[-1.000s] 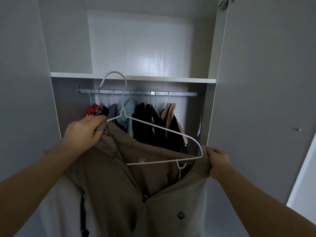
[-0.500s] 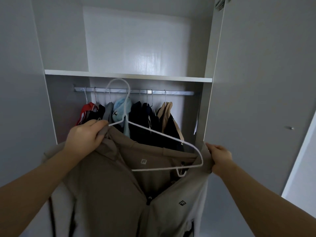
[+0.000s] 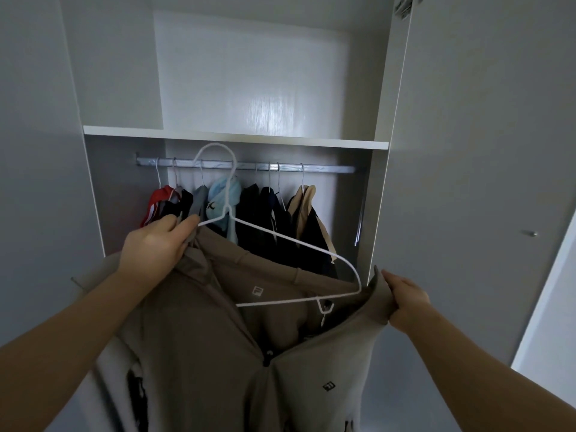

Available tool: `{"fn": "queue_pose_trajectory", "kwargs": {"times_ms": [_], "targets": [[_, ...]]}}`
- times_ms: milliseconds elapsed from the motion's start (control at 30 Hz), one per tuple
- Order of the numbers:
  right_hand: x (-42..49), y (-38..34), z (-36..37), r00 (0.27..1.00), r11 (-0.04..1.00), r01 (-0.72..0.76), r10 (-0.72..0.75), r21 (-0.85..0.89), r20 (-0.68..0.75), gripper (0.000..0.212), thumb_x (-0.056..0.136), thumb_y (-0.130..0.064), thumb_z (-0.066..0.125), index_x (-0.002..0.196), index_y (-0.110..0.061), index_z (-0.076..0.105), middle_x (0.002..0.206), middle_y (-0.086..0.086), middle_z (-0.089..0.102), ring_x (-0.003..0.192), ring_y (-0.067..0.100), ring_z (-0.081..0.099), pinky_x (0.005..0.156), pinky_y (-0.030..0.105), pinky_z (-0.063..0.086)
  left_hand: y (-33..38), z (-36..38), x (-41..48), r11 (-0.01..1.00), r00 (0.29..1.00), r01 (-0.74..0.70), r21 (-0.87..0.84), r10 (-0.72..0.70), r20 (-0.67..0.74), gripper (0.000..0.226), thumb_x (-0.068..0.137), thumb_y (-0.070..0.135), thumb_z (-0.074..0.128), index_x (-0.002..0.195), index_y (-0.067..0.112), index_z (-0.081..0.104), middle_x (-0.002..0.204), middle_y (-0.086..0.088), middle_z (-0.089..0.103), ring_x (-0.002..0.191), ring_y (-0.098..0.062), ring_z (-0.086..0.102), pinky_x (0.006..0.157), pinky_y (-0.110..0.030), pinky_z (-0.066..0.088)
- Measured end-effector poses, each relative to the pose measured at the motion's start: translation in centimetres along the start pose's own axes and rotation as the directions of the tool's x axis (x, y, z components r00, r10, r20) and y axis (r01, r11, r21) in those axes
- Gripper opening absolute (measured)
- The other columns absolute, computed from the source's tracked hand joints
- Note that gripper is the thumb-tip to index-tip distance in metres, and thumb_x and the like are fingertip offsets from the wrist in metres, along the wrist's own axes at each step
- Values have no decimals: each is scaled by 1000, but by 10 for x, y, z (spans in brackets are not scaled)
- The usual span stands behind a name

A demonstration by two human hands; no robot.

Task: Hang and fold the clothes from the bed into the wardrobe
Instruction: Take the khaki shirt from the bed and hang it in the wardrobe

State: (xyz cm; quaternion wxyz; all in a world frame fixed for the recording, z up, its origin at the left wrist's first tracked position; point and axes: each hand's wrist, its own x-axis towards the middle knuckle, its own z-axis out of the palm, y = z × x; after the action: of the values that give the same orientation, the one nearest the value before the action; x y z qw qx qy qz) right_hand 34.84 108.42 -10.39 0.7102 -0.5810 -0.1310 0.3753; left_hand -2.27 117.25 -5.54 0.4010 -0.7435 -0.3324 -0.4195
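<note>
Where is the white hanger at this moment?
Head view, centre: the white hanger sits tilted in the collar of the brown jacket, between the left hand and right hand, its hook before the wardrobe rail.

Left hand (image 3: 156, 244): bare, broad back, smooth, soft sheen of light just behind knuckles; nails too small to tell
Left forearm (image 3: 62, 338): bare from wrist back to frame edge, smooth, looks thicker farther from hand through wide lens
Right hand (image 3: 408, 302): bare, looks smaller than left hand, dimmer light on it, fine detail blurred
Right forearm (image 3: 483, 369): bare behind wrist all way to frame edge, same smooth look, thicker farther from hand
</note>
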Motion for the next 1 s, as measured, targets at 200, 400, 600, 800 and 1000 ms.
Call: {"fn": "queue_pose_trajectory", "kwargs": {"times_ms": [200,400,600,800,1000], "targets": [[0,1,-2,999,1000,23,-24,-9,-41,16,83,-14,70,94,-5,63,108,22,63,84,26,54,81,40,48,8,0,2,986,988,-143,-84,138,-71,43,99,19,35,95,1,73,52,-10,50,37,-23,48,35,-24,41],[5,2,-7,990,998,55,-60,-39,-126,31,83,-14,70,107,3,63,82,12,57,91,31,55,82,40,46,12,-3,2,964,975,-216,-155,206,-79,35,100,19,33,105,7,66,51,-9,49,37,-22,46,34,-25,43],[9,4,-13,978,996,89,-92,-29,-185,28,82,-11,70,106,2,64,78,12,60,80,31,58,78,34,45,11,-4,4,927,958,-286,-244,279,-61,28,103,24,25,107,11,49,54,-11,55,37,-21,51,35,-23,44],[14,5,-27,964,990,97,-118,-98,-239,17,82,-12,70,96,-5,64,92,14,61,95,33,59,85,38,47,7,-4,5,897,961,-268,-353,272,-38,33,102,30,24,105,11,50,57,-11,59,41,-19,55,37,-22,43],[3,1,-15,975,981,148,-166,-126,-147,11,82,-10,70,87,-5,62,65,6,52,60,19,49,76,32,44,10,-6,-5,896,963,-209,-391,257,74,57,102,36,19,95,5,66,66,-9,66,47,-18,61,38,-20,44]]}}
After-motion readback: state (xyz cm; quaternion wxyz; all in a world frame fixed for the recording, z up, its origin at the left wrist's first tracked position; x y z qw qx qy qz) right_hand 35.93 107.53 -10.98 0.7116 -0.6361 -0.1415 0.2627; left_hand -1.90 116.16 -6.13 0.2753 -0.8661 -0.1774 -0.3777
